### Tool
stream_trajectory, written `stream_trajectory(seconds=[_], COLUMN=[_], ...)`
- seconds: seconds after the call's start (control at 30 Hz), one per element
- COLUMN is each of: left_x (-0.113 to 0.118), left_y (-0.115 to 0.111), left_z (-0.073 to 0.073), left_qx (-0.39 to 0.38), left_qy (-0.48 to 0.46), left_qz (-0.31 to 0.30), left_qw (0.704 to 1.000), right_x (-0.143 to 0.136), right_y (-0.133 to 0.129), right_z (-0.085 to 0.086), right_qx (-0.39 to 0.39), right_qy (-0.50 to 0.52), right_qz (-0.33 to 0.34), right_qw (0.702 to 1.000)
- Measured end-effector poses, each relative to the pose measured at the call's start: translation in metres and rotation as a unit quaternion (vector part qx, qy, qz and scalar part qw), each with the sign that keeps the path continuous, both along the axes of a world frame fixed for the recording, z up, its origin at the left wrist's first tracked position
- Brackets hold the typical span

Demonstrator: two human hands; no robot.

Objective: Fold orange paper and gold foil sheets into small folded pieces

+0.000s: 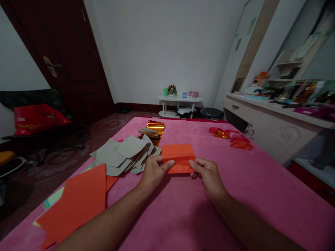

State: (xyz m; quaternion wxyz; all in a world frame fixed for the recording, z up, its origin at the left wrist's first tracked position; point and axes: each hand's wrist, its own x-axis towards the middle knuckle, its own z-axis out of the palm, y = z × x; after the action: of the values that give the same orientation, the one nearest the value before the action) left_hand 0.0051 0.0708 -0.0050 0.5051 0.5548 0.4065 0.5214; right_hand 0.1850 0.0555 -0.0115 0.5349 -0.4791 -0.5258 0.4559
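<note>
Between my two hands is a small sheet of orange paper [178,153] with a crease running across its middle. My left hand [155,171] pinches its left edge, thumb on top. The right edge is pinched by my right hand [208,173], also with the thumb on top. Just left of my left hand lies a loose pile of grey paper pieces [117,153]. Larger orange sheets [81,191] rest nearer to me on the left, partly behind my left forearm. Beyond the grey pile is a shiny gold foil roll [156,127].
A pink cloth [235,195] covers the surface under my hands. Red and gold folded pieces [221,133] and a red-orange piece [241,143] lie at the far right. A white dresser [282,129] stands on the right, and a small white table [180,99] is against the wall.
</note>
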Motion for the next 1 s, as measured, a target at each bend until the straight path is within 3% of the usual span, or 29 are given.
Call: stream_trajectory(seconds=[0.23, 0.53, 0.6, 0.67, 0.8, 0.9, 1.0], left_x=[-0.008, -0.006, -0.008, -0.009, -0.004, 0.003, 0.009], left_y=[0.004, 0.004, 0.003, 0.001, -0.008, -0.012, -0.014], left_z=[-0.002, 0.007, 0.007, 0.007, 0.008, 0.013, 0.018], left_qx=[0.042, 0.039, 0.022, -0.016, -0.009, 0.018, 0.032], left_qy=[0.060, -0.077, -0.132, -0.158, -0.055, -0.001, -0.012], left_qz=[0.087, 0.138, 0.122, 0.068, -0.035, -0.051, -0.026], left_qw=[0.993, 0.987, 0.983, 0.985, 0.998, 0.999, 0.999], right_x=[0.001, -0.001, 0.002, 0.003, 0.002, 0.000, -0.006], right_y=[0.000, -0.002, -0.001, 0.000, -0.001, -0.005, -0.009], right_z=[0.000, -0.002, -0.003, -0.003, -0.001, 0.002, 0.005], right_qx=[0.031, 0.070, 0.072, 0.071, 0.070, 0.077, 0.067], right_qy=[-0.029, -0.019, 0.014, 0.040, 0.021, -0.003, 0.059], right_qz=[-0.020, -0.070, -0.088, -0.095, -0.076, -0.065, -0.034], right_qw=[0.999, 0.995, 0.993, 0.992, 0.994, 0.995, 0.995])
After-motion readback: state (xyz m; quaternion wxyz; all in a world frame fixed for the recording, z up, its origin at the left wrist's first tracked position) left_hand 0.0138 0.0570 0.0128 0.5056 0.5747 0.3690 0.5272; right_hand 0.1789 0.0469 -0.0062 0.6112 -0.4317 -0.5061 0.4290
